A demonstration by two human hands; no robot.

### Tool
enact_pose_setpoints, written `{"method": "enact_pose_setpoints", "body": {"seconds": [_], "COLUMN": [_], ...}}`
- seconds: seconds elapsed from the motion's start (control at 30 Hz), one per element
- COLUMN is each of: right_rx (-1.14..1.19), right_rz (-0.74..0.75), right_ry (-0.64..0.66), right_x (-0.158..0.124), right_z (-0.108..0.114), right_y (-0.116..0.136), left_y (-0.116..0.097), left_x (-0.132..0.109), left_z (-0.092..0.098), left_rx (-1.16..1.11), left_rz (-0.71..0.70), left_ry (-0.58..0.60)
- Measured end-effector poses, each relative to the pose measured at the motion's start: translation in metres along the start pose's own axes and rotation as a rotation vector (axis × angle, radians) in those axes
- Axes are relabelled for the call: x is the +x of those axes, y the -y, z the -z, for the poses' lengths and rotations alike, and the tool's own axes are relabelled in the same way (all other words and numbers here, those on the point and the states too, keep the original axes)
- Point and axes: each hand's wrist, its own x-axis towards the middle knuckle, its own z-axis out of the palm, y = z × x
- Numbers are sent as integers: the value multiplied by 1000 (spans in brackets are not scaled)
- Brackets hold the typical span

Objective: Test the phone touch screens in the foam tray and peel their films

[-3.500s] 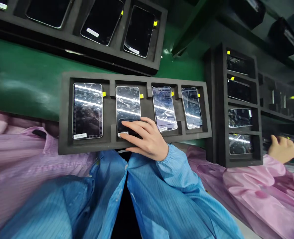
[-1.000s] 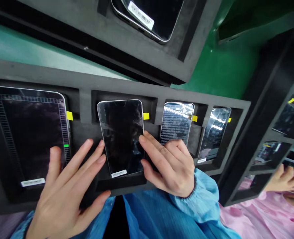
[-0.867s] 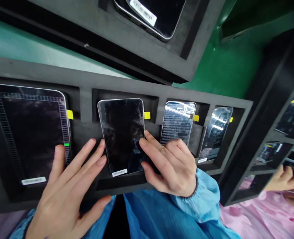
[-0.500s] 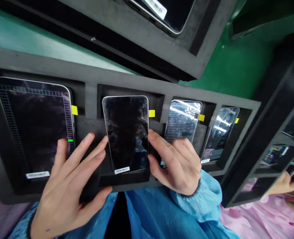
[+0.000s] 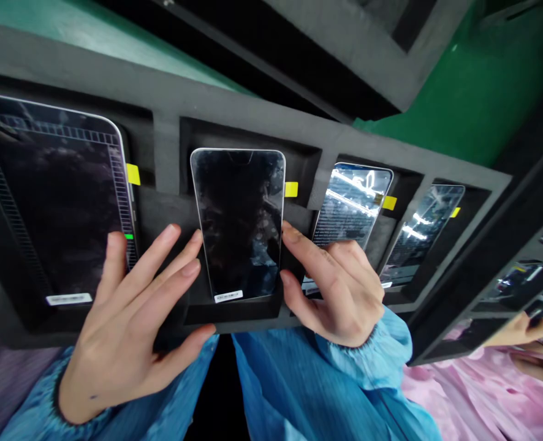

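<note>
A smartphone (image 5: 238,226) with a dark screen and a white barcode label lies in a slot of the grey foam tray (image 5: 168,153). My left hand (image 5: 133,318) is open, fingers spread, with fingertips at the phone's left edge. One of its fingers reaches over the right border of a larger-looking phone (image 5: 55,208) that shows a grid frame and one green block. At the dark phone's right edge, my right hand (image 5: 338,291) has its index finger and thumb apart, its other fingers bent over a phone with lines of text (image 5: 347,214), partly hidden.
Another phone (image 5: 423,233) sits in the tray's far right slot. Yellow tabs (image 5: 291,189) stick out beside the phones. A second foam tray (image 5: 345,55) lies beyond on the green surface (image 5: 441,122). At right are more phones in a tray and another person's hand (image 5: 520,331).
The view has shifted, so the tray sits higher and the far tray's phone has left the picture. Both hands keep their places at the dark phone's sides.
</note>
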Motion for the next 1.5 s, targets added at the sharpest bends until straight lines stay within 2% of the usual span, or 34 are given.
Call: {"method": "enact_pose_setpoints", "body": {"seconds": [0.17,0.37,0.6,0.9,1.03,1.1,1.23,1.27,1.33,1.4,1.5], "right_rx": [-22,-1,39,127,73,12,-15,-9,-35,-115,-201], "right_rz": [6,-17,-51,-10,-16,25,268,291,241,131,25], "right_ry": [10,-15,-10,29,-2,26,140,150,156,139,48], "right_x": [-1,0,0,-4,-4,-3,-4,-4,-3,-1,0], "right_z": [-1,0,1,1,1,2,-2,-3,-5,-6,-6], "right_y": [1,1,2,2,2,2,2,1,1,0,1], "left_y": [0,-1,-2,-1,-1,-1,1,1,1,1,0], "left_x": [-1,-2,-2,-6,-6,-5,-4,-3,-4,-5,-5], "left_z": [0,-2,-3,-4,-3,-3,-2,-2,-1,0,0], "left_rx": [-5,0,1,-26,-30,-28,-29,-32,-38,-38,-30], "left_rz": [-29,32,36,60,74,71,47,46,61,68,65], "left_ry": [13,-36,-14,-19,-18,-9,-11,-10,-9,-13,-13]}}
